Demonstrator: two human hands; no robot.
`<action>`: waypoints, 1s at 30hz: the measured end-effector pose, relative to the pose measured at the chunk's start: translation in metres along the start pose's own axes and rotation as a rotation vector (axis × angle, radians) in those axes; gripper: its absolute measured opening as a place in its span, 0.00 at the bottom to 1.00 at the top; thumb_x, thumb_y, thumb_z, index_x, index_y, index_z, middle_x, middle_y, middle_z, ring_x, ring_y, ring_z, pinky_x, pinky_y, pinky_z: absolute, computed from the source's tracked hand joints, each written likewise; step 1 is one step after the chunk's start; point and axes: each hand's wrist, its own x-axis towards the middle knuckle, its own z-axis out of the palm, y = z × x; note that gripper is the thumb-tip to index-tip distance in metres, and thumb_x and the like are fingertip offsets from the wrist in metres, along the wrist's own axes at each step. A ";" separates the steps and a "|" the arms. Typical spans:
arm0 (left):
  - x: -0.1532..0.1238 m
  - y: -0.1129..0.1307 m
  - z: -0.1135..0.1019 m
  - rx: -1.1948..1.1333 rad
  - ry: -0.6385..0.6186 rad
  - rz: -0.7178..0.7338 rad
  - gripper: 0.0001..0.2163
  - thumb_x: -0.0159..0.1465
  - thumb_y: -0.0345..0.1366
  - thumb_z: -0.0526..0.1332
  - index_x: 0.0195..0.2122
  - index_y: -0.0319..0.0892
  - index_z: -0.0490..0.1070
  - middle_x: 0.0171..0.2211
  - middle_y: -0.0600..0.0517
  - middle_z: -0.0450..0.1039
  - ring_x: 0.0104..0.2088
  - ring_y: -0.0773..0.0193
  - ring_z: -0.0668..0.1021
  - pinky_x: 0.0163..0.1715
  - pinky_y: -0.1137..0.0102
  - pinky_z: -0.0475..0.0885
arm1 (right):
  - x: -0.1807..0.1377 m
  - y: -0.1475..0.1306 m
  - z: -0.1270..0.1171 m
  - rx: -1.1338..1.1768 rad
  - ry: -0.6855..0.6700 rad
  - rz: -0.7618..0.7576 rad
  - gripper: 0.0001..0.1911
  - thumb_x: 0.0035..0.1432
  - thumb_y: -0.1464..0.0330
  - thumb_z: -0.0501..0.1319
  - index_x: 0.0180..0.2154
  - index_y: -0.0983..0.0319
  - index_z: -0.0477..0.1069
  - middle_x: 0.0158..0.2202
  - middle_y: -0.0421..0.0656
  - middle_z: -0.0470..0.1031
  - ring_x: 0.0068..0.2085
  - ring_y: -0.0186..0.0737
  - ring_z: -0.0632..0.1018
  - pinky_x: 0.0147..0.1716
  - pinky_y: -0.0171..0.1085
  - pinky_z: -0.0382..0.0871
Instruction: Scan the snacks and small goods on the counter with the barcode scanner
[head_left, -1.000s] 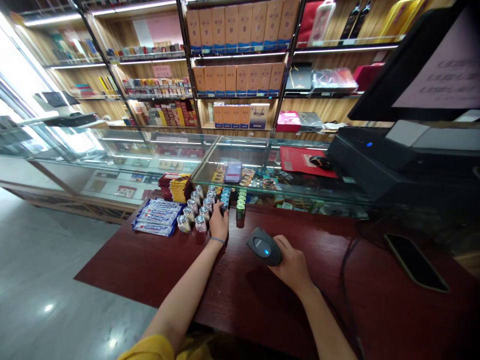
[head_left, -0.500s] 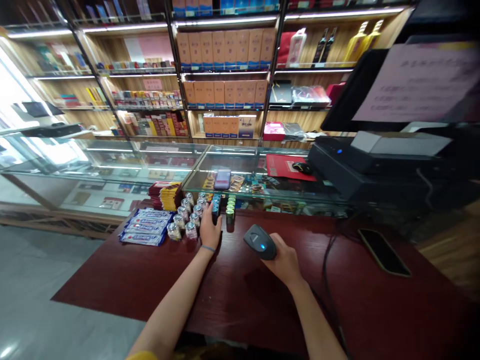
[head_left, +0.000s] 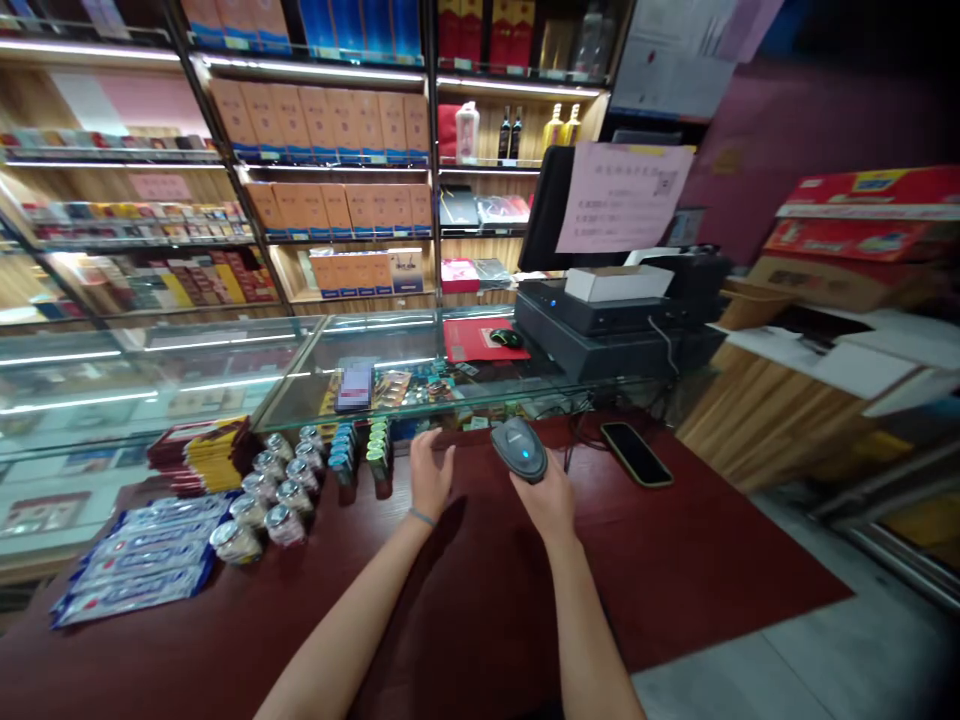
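My right hand (head_left: 550,498) is wrapped round the handle of a dark barcode scanner (head_left: 519,449), which has a blue light and is held above the dark red table (head_left: 697,580). My left hand (head_left: 431,478) hovers over the table to the left of the scanner, fingers apart and nothing in it. Nearest to it stands a row of green-topped small packs (head_left: 378,450). Beside those is a row of blue-topped packs (head_left: 342,452). Farther left are two rows of clear lidded jars (head_left: 283,522) and a spread of blue-and-white long packets (head_left: 142,555).
Yellow and maroon packs (head_left: 217,455) are stacked behind the packets. A phone (head_left: 636,455) lies on the table at right. A glass display counter (head_left: 300,345) borders the far edge, with a cash drawer and monitor (head_left: 544,205) on it. Boxes (head_left: 847,245) stand far right.
The view has swung to the right. My left hand has moved right, from beside the jars and blue-topped packs to past the green-topped row. The scanner stays in my right hand.
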 end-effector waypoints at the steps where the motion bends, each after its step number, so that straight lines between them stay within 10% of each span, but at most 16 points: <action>1: 0.001 0.003 0.018 -0.039 -0.014 -0.025 0.18 0.65 0.39 0.61 0.54 0.43 0.64 0.50 0.43 0.67 0.51 0.56 0.72 0.54 0.56 0.70 | 0.002 0.006 -0.002 -0.010 0.021 0.021 0.14 0.52 0.59 0.61 0.40 0.57 0.72 0.37 0.44 0.79 0.36 0.46 0.80 0.31 0.37 0.67; 14: 0.013 0.023 0.168 -0.169 -0.049 -0.329 0.21 0.57 0.31 0.67 0.50 0.42 0.61 0.48 0.45 0.64 0.48 0.58 0.72 0.53 0.56 0.68 | 0.014 0.049 -0.015 -0.056 0.218 0.106 0.19 0.52 0.58 0.61 0.43 0.60 0.73 0.38 0.49 0.80 0.38 0.51 0.80 0.31 0.40 0.70; 30: 0.022 0.039 0.207 0.090 0.005 -0.578 0.17 0.60 0.37 0.65 0.46 0.41 0.61 0.50 0.40 0.58 0.55 0.46 0.67 0.54 0.51 0.63 | 0.012 0.050 -0.016 -0.082 0.155 0.070 0.16 0.54 0.59 0.60 0.42 0.62 0.73 0.40 0.52 0.79 0.39 0.52 0.80 0.33 0.41 0.70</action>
